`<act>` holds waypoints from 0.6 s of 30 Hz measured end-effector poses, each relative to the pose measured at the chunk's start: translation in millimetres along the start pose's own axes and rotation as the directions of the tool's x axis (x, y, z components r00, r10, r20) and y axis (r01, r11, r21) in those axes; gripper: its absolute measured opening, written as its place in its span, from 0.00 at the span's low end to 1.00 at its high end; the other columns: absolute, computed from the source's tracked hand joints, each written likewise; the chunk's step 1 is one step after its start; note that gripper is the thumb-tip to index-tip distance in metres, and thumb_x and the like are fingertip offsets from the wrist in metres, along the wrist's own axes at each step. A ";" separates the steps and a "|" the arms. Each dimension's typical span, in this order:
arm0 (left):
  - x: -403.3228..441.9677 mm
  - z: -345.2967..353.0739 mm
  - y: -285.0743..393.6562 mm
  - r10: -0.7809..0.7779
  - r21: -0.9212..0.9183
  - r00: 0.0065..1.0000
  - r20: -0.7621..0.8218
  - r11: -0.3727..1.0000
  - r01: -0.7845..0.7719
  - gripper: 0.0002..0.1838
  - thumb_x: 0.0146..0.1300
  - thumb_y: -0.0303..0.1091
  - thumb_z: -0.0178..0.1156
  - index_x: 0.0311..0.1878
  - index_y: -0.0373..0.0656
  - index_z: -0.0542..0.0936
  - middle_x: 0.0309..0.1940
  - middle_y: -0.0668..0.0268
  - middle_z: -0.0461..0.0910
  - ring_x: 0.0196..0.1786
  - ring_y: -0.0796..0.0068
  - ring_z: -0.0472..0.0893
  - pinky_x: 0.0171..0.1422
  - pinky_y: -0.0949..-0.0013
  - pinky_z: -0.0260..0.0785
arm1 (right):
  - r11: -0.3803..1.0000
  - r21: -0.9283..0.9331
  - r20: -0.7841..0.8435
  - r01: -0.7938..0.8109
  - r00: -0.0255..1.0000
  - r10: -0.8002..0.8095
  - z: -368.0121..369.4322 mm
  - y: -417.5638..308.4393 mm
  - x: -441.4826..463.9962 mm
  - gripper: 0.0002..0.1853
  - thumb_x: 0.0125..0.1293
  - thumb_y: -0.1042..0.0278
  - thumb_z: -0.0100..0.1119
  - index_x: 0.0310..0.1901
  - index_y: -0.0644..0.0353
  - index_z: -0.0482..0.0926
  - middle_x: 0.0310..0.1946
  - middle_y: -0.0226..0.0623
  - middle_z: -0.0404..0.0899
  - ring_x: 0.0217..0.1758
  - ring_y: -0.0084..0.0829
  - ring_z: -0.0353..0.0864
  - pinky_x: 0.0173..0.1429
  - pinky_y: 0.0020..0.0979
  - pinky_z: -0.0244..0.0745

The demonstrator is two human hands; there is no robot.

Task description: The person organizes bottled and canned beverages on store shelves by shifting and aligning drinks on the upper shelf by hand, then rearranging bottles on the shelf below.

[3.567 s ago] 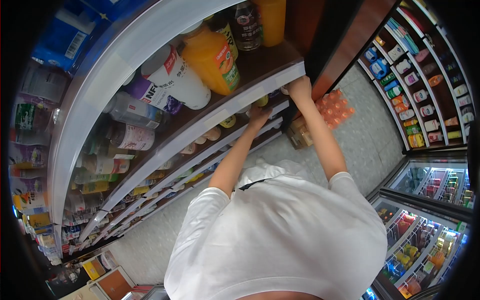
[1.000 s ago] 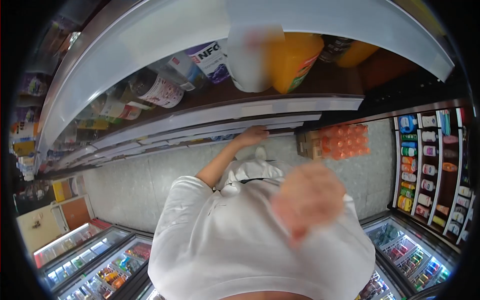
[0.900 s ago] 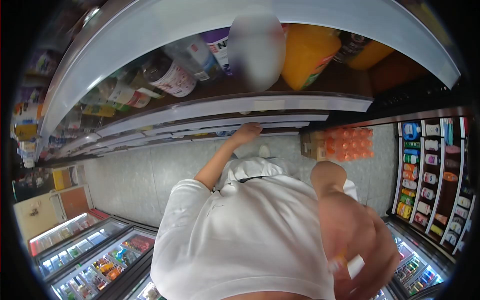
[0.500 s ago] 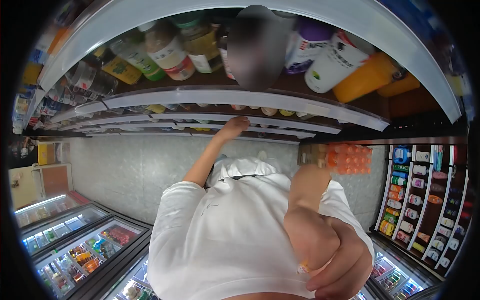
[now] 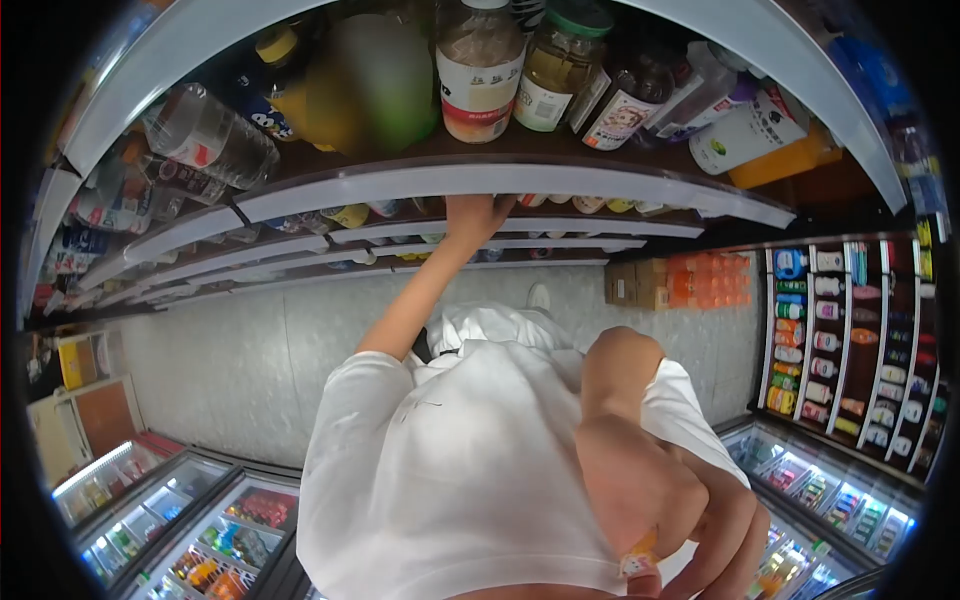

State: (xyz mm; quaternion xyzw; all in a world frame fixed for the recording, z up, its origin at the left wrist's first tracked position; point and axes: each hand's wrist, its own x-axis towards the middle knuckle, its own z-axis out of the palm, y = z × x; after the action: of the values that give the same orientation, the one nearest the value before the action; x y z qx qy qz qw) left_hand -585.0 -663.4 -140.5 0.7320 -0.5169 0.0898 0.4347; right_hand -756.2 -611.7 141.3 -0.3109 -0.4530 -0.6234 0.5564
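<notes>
My left hand (image 5: 475, 213) reaches under the price rail (image 5: 480, 180) of the upper shelf, among bottles on the shelf below. Its fingertips and anything in them are hidden behind the rail. Raised close to the camera, my right hand (image 5: 680, 510) is closed, its fingers curled round a small orange-and-white item (image 5: 640, 560) that shows only in part. On the upper shelf stand a bottle with a white and red label (image 5: 480, 90), a green-capped jar (image 5: 550, 75), a dark bottle (image 5: 625, 105) and a white bottle (image 5: 745, 130).
Cardboard boxes (image 5: 635, 284) and a pack of orange bottles (image 5: 710, 280) lie on the grey floor by the shelf's end. Shelves of bottles (image 5: 830, 340) stand at the right. Glass-doored coolers are at the lower left (image 5: 200, 530) and lower right (image 5: 820, 490).
The view has shifted left along the shelf. My left hand has moved from the lower rails up and in under the upper rail. My right hand came up near the camera and stays closed.
</notes>
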 end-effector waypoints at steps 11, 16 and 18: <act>14.9 10.8 -1.7 0.084 0.128 0.989 0.122 0.987 -0.100 0.22 0.49 0.39 0.67 0.48 0.44 0.79 0.44 0.56 0.79 0.49 0.50 0.76 0.54 0.51 0.66 | 0.976 -0.217 0.093 0.015 0.996 0.005 40.8 0.3 -26.6 0.08 0.49 0.81 0.62 0.30 0.58 0.75 0.37 0.30 0.73 0.40 0.24 0.73 0.41 0.27 0.71; 2.1 27.2 -3.2 -0.001 0.125 0.998 0.066 0.992 -0.008 0.25 0.47 0.39 0.69 0.50 0.45 0.79 0.46 0.55 0.79 0.50 0.49 0.76 0.55 0.49 0.66 | 0.981 -0.193 0.140 0.015 0.990 0.012 43.2 -0.4 -33.5 0.08 0.48 0.79 0.64 0.31 0.58 0.76 0.38 0.30 0.73 0.40 0.24 0.73 0.42 0.28 0.71; -6.0 30.6 -4.1 0.015 0.265 0.999 0.036 0.964 -0.024 0.36 0.43 0.43 0.71 0.59 0.51 0.73 0.55 0.53 0.75 0.55 0.46 0.74 0.62 0.51 0.64 | 0.994 -0.108 0.338 -0.014 0.940 0.050 30.7 -1.2 -33.9 0.07 0.49 0.78 0.62 0.32 0.59 0.76 0.40 0.31 0.73 0.41 0.24 0.73 0.44 0.28 0.73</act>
State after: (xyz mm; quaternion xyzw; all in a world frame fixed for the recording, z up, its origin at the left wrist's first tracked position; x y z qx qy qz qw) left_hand -594.0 -681.2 -164.7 0.7797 -0.5147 0.1501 0.3233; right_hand -754.6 -569.9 122.9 -0.4497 -0.5040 -0.5739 0.4631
